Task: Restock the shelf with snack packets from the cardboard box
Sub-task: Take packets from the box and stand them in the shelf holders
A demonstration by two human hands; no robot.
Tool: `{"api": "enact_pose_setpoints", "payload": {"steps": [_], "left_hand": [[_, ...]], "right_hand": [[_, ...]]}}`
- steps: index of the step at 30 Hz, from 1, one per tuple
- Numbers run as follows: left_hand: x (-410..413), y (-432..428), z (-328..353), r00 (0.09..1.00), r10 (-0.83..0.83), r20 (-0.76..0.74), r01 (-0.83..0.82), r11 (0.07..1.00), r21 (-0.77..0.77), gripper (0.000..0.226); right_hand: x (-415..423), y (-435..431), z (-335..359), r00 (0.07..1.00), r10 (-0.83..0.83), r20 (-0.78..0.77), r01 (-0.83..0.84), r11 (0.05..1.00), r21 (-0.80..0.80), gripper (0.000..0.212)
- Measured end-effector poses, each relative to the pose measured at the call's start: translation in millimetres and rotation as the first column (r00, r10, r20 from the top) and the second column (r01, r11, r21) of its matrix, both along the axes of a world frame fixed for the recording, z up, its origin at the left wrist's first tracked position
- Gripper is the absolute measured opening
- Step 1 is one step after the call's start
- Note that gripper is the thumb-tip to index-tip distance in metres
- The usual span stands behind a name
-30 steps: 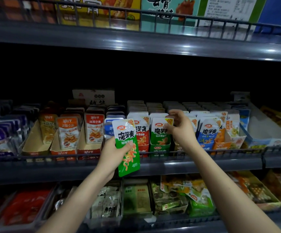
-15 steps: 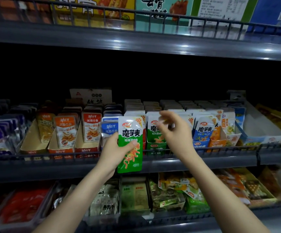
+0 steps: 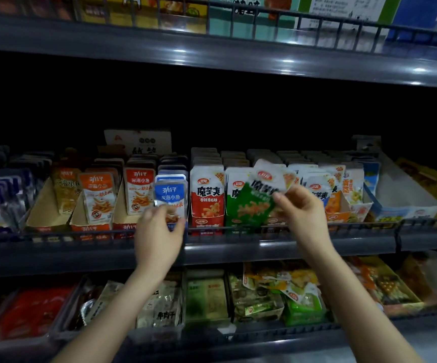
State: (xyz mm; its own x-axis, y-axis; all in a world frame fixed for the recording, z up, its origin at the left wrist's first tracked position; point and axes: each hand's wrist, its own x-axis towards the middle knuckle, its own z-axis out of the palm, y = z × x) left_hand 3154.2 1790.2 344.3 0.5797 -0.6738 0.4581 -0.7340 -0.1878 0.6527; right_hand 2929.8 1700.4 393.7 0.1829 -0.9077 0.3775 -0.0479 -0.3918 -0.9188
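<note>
At the middle shelf (image 3: 264,247): snack packets standing upright in rows, most in cardboard trays (image 3: 42,205), fenced by a low wire rail (image 3: 356,224) along the front lip, presumably against sliding off.
Green packet (image 3: 254,205): off the shelf, in the air just ahead of the green-and-white row (image 3: 234,184), overlapping that row's front face; tilted, white top leaning right, green end down and left.
Right hand (image 3: 303,213): thumb and fingertips (image 3: 280,196) curled, pinching the green packet at its right edge near the top. High pinch likely chosen to leave the lower end free for dropping in behind the rail.
Left hand (image 3: 157,237): fingers curled at the lower edge of the blue packet (image 3: 170,196), seemingly pinching it; blurred, so a judgement only. Probably steadying or straightening that front packet.
Blue packet: at the front of its row, upright, between the orange row (image 3: 138,189) and the red-and-white row (image 3: 207,197).
Step in hand: matching the green packet to its own flavour row before insertion.
Next move, as a guess: levelling the tilt, then lowering the green end behind the rail against the row's front.
Risk: catching the bottom edge on the rail, or tipping the row's front packet backward.
Cardboard box: nowhere in view.
</note>
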Motion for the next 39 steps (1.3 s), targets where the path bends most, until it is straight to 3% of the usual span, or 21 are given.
{"api": "enact_pose_setpoints", "payload": {"steps": [6,10,13,14,16,17,19,24,27,30,33,39], "left_hand": [[20.6,-12.4,-15.1,0.986,0.167,0.021,-0.168,0.984,0.064,0.042],[20.7,-19.6,-18.9,0.980,0.195,0.047,-0.197,0.978,0.061,0.042],[21.3,-21.6,-21.1,0.976,0.211,0.051,-0.214,0.976,0.050,0.043],[21.3,-21.8,-21.4,0.975,0.214,0.052,-0.217,0.975,0.047,0.043],[21.1,-21.5,-22.0,0.974,0.219,0.053,-0.221,0.974,0.044,0.044],[21.0,-21.3,-22.4,0.974,0.219,0.054,-0.221,0.974,0.041,0.044],[21.0,-20.9,-23.1,0.975,0.216,0.055,-0.218,0.975,0.034,0.045],[22.2,-21.1,-21.8,0.978,0.206,0.034,-0.207,0.977,0.050,0.046],[21.7,-16.7,-20.5,0.982,0.187,0.007,-0.187,0.981,0.050,0.049],[13.1,-2.3,-16.9,0.982,0.179,-0.065,-0.177,0.983,0.043,0.056],[1.8,21.4,-16.5,0.983,0.159,-0.096,-0.153,0.986,0.072,0.055],[-9.5,89.6,-38.2,0.991,0.116,-0.061,-0.103,0.978,0.178,0.044]], "right_hand": [[16.9,-35.2,4.1,0.999,-0.010,0.037,0.012,0.998,-0.054,0.007],[26.3,-46.3,-8.7,0.987,-0.038,-0.156,0.021,0.994,-0.111,0.018],[33.1,-47.1,-23.3,0.938,-0.153,-0.312,0.069,0.962,-0.265,0.016],[36.2,-46.7,-28.1,0.902,-0.247,-0.355,0.109,0.924,-0.367,0.016],[42.5,-45.7,-37.1,0.746,-0.524,-0.412,0.225,0.780,-0.584,0.016],[45.1,-44.3,-39.7,0.661,-0.631,-0.406,0.290,0.713,-0.638,0.014],[48.4,-43.0,-41.4,0.577,-0.711,-0.401,0.360,0.662,-0.657,0.009],[46.8,-43.1,-33.9,0.622,-0.605,-0.497,0.390,0.789,-0.474,0.016],[34.0,-28.5,-28.2,0.746,-0.531,-0.402,0.414,0.842,-0.345,0.020],[15.7,-9.0,-25.5,0.913,-0.332,-0.237,0.344,0.939,0.011,0.017],[-2.3,12.2,-31.7,0.972,-0.225,-0.063,0.234,0.945,0.227,0.015],[-34.0,81.1,-59.9,0.990,-0.109,-0.086,0.132,0.931,0.340,0.008]]}}
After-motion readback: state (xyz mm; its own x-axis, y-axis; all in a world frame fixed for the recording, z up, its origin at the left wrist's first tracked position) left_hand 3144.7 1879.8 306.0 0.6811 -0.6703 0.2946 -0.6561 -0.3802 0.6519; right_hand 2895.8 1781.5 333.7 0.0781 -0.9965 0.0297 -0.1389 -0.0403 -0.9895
